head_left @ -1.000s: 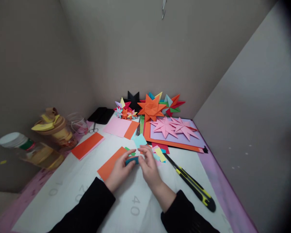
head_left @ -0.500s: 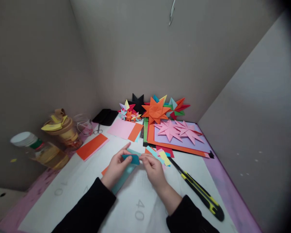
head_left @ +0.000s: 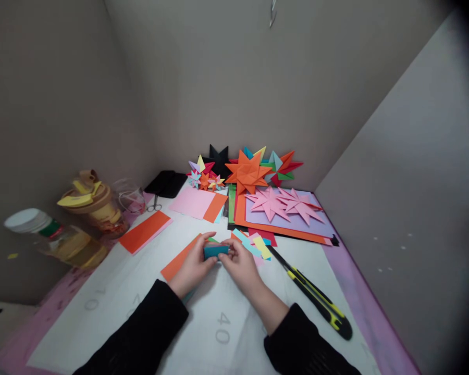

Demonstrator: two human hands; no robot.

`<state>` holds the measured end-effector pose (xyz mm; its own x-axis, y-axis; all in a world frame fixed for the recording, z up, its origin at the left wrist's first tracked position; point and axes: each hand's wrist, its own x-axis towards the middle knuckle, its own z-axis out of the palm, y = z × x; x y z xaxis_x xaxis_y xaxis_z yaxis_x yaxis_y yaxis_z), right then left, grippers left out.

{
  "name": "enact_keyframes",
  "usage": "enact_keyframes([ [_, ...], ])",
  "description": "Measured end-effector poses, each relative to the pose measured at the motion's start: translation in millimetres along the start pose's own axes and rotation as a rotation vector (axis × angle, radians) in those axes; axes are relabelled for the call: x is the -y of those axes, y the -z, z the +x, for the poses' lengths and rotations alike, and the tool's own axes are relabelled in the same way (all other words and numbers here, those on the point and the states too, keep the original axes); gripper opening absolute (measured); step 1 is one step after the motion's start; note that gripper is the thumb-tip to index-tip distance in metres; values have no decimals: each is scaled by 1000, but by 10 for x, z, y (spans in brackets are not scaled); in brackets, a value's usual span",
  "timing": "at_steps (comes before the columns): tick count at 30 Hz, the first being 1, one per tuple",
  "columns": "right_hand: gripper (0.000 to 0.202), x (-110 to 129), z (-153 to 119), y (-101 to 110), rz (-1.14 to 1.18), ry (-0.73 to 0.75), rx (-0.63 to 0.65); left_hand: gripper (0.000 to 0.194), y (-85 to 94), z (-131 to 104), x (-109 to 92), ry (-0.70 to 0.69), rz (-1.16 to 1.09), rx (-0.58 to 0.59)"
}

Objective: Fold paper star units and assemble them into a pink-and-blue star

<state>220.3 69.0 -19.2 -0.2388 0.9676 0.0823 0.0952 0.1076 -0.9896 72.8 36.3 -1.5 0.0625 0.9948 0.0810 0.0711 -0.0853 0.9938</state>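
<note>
Between my two hands a small blue paper piece (head_left: 216, 252) is held up over the white sheet, with thin edges of other colours showing behind it. My left hand (head_left: 195, 264) is closed on its left end, thumb in front. At the right end, my right hand (head_left: 240, 260) pinches it with thumb and fingers. Just left of my left hand lies an orange paper strip (head_left: 176, 261), partly covered by that hand. Beyond my right hand are several small paper strips (head_left: 262, 248) in yellow, light blue and pink.
A black-and-yellow utility knife (head_left: 316, 298) lies on the right. Folded paper stars (head_left: 248, 172) stand against the wall; pink stars (head_left: 269, 203) lie on stacked paper. Scissors (head_left: 155, 206), orange paper (head_left: 144, 232), a lidded cup (head_left: 97, 208) and a tilted bottle (head_left: 62, 242) are on the left.
My right hand has moved left and closed on the blue piece, which is now upright between both hands. The light blue strip under my left hand is mostly hidden. The view has shifted slightly.
</note>
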Motion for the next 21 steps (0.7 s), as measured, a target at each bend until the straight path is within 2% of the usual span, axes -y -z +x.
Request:
enact_keyframes([
  [3,28,26,-26,-6,-71,58,3,49,-51,-17,23,-27,114,-28],
  [6,23,57,-42,18,-164,118,13,40,-42,-28,-6,-61,261,-69],
  [9,18,57,-43,46,-275,152,-2,26,39,-32,-56,-81,421,-101],
  [12,18,45,-38,55,-332,165,-10,22,155,-34,-102,-73,551,-113],
  [14,18,43,-39,54,-344,170,-1,22,227,-34,-130,-79,608,-87],
  [18,20,42,-61,50,-389,179,38,21,315,-30,-184,-139,690,45],
  [21,29,35,-87,52,-431,176,47,21,340,-24,-199,-197,749,93],
])
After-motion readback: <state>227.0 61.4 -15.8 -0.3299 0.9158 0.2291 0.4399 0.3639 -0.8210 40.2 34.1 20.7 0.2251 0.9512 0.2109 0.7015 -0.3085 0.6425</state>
